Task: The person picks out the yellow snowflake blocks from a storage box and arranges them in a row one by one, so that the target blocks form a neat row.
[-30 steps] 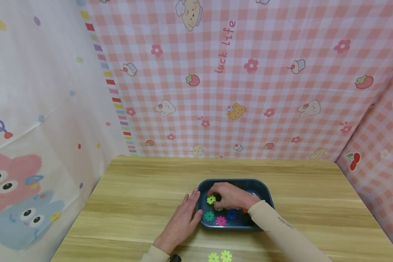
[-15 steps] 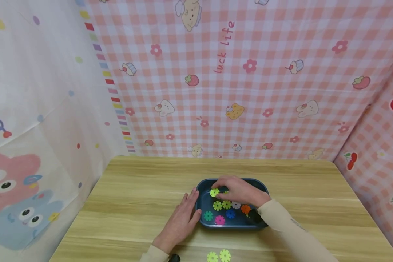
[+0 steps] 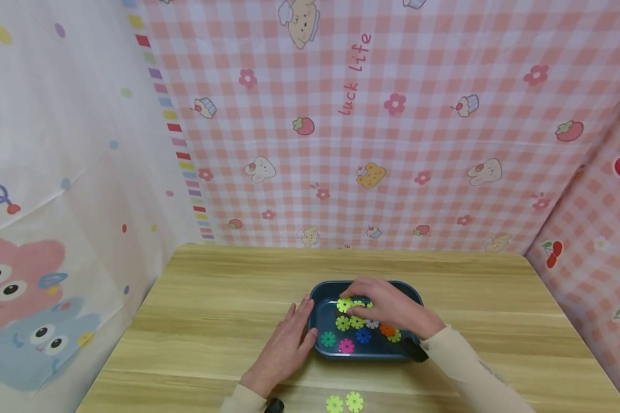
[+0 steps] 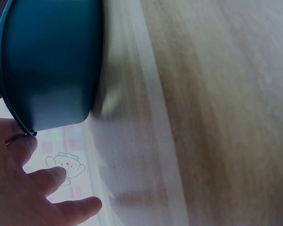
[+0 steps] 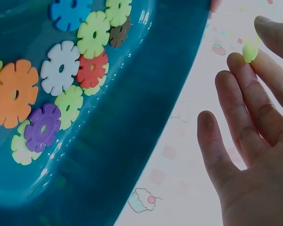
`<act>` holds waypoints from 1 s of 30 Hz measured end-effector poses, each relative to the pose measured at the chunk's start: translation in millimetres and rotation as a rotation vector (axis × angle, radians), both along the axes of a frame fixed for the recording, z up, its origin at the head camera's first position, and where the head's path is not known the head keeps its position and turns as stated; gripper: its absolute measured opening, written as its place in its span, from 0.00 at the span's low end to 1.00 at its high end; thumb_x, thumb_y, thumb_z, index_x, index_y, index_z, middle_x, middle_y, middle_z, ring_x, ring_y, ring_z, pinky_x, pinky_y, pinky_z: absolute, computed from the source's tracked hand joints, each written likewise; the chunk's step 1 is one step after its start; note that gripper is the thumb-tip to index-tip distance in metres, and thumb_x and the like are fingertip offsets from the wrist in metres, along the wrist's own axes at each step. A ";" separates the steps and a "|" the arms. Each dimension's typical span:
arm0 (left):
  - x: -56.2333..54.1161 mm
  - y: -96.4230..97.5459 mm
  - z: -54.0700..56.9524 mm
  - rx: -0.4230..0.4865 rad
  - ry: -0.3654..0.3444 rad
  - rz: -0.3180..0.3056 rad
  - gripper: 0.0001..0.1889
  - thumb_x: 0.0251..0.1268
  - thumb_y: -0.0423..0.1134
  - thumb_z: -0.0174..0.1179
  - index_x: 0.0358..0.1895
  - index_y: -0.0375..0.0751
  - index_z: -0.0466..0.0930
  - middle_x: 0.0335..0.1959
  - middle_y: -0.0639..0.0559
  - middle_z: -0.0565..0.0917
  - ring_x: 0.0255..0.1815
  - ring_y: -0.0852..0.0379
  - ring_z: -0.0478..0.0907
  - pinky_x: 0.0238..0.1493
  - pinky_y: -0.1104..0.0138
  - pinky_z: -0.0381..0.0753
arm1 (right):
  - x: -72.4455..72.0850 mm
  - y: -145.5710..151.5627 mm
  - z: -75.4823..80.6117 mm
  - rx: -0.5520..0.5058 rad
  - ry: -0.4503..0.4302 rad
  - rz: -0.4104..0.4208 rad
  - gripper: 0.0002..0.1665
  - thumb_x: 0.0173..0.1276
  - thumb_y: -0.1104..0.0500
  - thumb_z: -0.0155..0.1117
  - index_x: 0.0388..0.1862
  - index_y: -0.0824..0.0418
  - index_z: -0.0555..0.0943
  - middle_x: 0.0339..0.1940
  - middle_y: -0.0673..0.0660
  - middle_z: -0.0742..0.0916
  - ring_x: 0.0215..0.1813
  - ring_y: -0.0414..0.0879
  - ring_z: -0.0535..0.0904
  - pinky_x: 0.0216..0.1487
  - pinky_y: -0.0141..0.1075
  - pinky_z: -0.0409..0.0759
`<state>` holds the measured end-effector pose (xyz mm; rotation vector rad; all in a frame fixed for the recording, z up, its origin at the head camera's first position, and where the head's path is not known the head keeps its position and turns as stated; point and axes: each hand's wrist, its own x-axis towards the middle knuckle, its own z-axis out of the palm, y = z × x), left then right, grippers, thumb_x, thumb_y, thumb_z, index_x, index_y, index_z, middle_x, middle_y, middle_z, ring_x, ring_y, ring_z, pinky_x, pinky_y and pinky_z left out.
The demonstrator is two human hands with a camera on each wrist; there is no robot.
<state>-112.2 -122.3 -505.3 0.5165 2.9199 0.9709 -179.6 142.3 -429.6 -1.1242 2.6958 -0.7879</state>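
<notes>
A yellow-green snowflake disc is pinched between the thumb and fingers of my right hand, over the dark blue tray. In the right wrist view the disc appears edge-on at the fingertips, and the other fingers extend loosely. My left hand lies at the tray's left side, its fingers straight and touching the rim. The left wrist view shows those fingers spread by the outer tray wall. Inside the tray lie several discs, among them green, pink, blue and orange.
Two yellow-green discs lie on the wooden table near its front, below the tray. A pink checked cloth hangs behind the table, and a white printed cloth hangs at the left.
My right hand has moved back and to the right with the yellow-green disc, uncovering more discs in the tray. The left hand has stayed at the rim.
</notes>
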 end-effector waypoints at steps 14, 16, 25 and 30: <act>-0.1 -0.1 -0.9 0.005 0.012 0.000 0.32 0.84 0.48 0.48 0.83 0.42 0.55 0.84 0.47 0.55 0.82 0.34 0.53 0.72 0.33 0.62 | 24.5 12.6 4.8 -0.074 0.066 -0.023 0.17 0.73 0.52 0.70 0.58 0.50 0.86 0.54 0.45 0.86 0.57 0.46 0.83 0.57 0.46 0.84; -0.2 -0.1 -1.5 0.008 0.017 -0.002 0.32 0.84 0.48 0.48 0.83 0.41 0.55 0.84 0.47 0.55 0.82 0.34 0.54 0.72 0.33 0.62 | 28.1 14.9 5.4 -0.084 0.071 -0.028 0.17 0.73 0.52 0.71 0.59 0.49 0.86 0.54 0.44 0.86 0.56 0.43 0.83 0.56 0.44 0.85; 0.0 1.1 -0.9 0.003 0.023 0.004 0.32 0.83 0.48 0.48 0.83 0.41 0.56 0.84 0.47 0.55 0.82 0.34 0.53 0.73 0.34 0.62 | 42.1 26.3 4.5 -0.120 0.061 -0.030 0.18 0.75 0.49 0.68 0.60 0.48 0.85 0.55 0.42 0.85 0.58 0.41 0.81 0.57 0.43 0.84; 0.0 1.2 -1.0 -0.001 0.023 0.007 0.32 0.83 0.47 0.48 0.83 0.41 0.56 0.84 0.47 0.55 0.82 0.34 0.53 0.74 0.35 0.61 | 49.7 30.1 5.6 -0.108 0.046 -0.036 0.20 0.75 0.47 0.68 0.62 0.47 0.85 0.56 0.42 0.85 0.58 0.41 0.80 0.58 0.44 0.84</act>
